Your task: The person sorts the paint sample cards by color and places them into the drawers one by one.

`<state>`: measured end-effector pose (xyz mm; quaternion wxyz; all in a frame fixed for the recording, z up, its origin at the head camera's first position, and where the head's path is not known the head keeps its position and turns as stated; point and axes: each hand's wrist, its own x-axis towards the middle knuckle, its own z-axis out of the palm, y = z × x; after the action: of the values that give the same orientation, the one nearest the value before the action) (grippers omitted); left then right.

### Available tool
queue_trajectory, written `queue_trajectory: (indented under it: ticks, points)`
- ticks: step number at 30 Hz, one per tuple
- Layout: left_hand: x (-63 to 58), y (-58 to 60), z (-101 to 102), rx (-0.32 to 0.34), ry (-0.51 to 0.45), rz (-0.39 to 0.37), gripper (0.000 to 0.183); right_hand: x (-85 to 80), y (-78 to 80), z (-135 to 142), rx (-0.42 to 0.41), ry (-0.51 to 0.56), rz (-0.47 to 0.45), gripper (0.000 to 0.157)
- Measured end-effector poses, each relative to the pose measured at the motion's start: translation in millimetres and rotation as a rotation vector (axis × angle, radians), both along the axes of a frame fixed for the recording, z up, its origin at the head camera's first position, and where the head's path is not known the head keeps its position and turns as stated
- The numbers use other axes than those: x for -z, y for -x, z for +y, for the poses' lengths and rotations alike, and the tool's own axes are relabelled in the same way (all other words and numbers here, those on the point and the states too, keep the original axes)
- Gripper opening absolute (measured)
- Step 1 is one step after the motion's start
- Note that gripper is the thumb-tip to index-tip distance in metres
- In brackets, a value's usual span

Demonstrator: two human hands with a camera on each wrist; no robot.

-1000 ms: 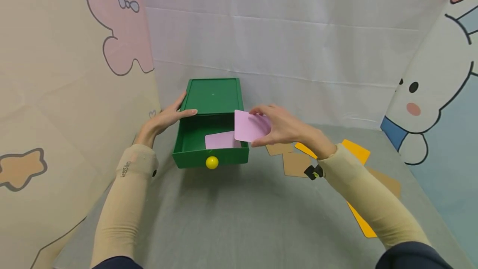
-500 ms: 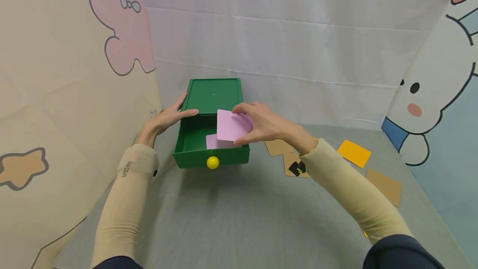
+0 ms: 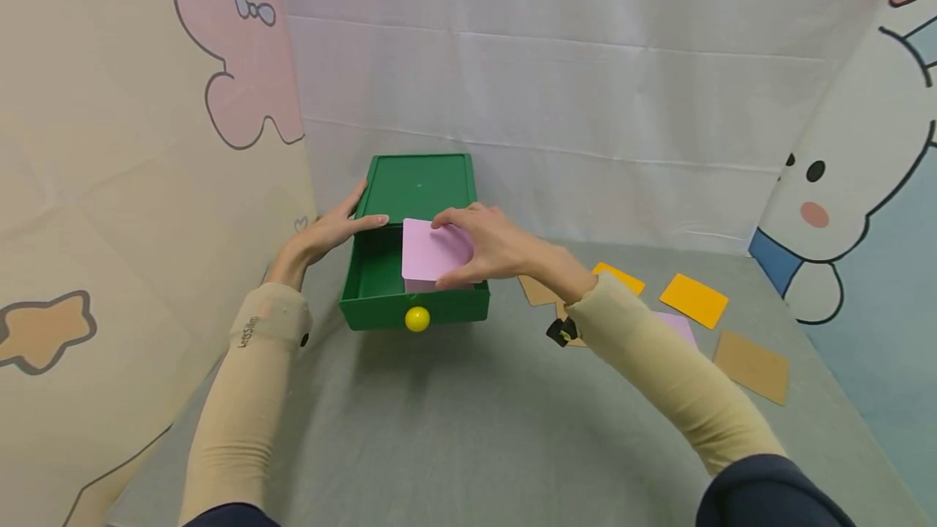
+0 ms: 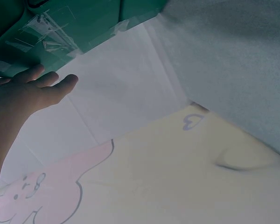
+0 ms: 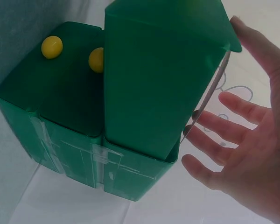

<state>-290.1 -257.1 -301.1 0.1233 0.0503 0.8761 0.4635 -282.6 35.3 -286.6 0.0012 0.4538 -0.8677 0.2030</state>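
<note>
A green drawer unit (image 3: 419, 187) stands at the back with its top drawer (image 3: 373, 312) pulled out. My right hand (image 3: 501, 249) pinches a pink card (image 3: 428, 249) between thumb and fingertips, over the right part of that drawer. Below it, a strip of another pink card (image 3: 419, 286) shows inside. My left hand (image 3: 329, 230) rests against the unit's left side, thumb near the top front edge and fingers extended. Seen from the left wrist, the left fingers (image 4: 49, 81) lie right at the green wall. The right wrist view shows the held card almost edge-on beside the drawer.
Two lower drawers carry yellow knobs (image 5: 52, 47); clear tape binds the unit. On the grey table to the right lie brown cards (image 3: 752, 366), orange cards (image 3: 694, 300) and a pink card (image 3: 675, 325), some partly hidden by the right arm. Cloth walls enclose the back and sides.
The right hand has carried the pink card leftward, from the drawer's right edge to over the card inside. The left hand and the drawer unit have stayed in place.
</note>
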Motion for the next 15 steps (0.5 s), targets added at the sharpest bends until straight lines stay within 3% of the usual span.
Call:
queue_trajectory:
  ticks: [9, 15]
  points:
    - [0.0, 1.0, 1.2, -0.002, 0.004, -0.006, 0.097, 3.5, 0.4, -2.3, 0.003, -0.013, -0.004, 0.075]
    - [1.4, 2.7, -0.4, 0.005, -0.008, -0.005, 0.097, 5.1, 1.4, 3.9, -0.019, 0.019, -0.065, 0.073]
